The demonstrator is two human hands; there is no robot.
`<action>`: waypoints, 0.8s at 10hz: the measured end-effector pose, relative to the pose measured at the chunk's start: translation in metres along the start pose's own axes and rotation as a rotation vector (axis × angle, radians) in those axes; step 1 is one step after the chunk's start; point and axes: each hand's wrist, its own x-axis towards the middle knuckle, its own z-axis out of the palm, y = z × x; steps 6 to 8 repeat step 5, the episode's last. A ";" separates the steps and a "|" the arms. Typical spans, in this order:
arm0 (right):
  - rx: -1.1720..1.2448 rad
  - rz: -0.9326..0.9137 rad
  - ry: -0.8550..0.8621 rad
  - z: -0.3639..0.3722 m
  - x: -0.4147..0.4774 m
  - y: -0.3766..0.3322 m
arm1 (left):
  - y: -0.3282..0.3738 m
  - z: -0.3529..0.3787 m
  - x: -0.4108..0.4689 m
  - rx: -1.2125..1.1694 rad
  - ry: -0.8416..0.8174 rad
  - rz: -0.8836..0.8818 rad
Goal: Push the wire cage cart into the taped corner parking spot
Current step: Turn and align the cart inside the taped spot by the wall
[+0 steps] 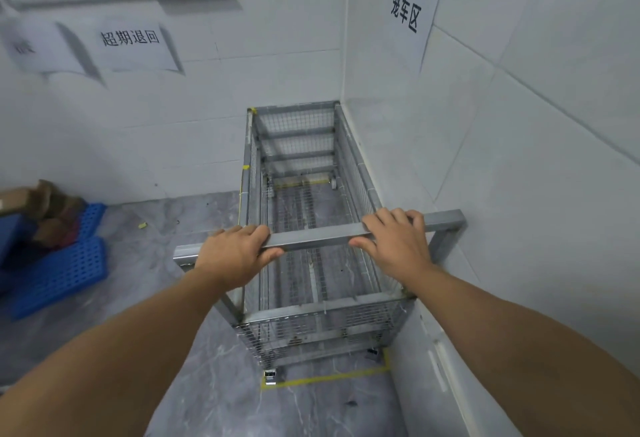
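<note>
The wire cage cart (pixel 311 166) is an empty grey metal mesh box on small castors. It stands in the room's corner, its far end against the back wall and its right side along the right wall. Yellow floor tape (pixel 325 377) runs just in front of its near wheels and turns up at the right wall. My left hand (pixel 235 253) grips the left part of the cart's square handle bar (pixel 311 238). My right hand (pixel 398 235) grips the same bar further right.
Blue perforated plastic pallets (pixel 59 270) with cardboard boxes (pixel 45 204) lie on the floor at the left. Paper signs hang on the back wall (pixel 131 38) and the right wall (pixel 405 12). Grey marbled floor stretches between pallets and cart.
</note>
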 end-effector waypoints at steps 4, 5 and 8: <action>0.107 0.076 -0.335 -0.056 0.003 -0.024 | 0.008 -0.016 -0.023 -0.133 -0.065 -0.069; 0.181 0.087 -0.253 -0.069 -0.002 -0.037 | 0.004 -0.031 -0.035 -0.241 0.026 -0.062; 0.181 0.087 -0.253 -0.069 -0.002 -0.037 | 0.004 -0.031 -0.035 -0.241 0.026 -0.062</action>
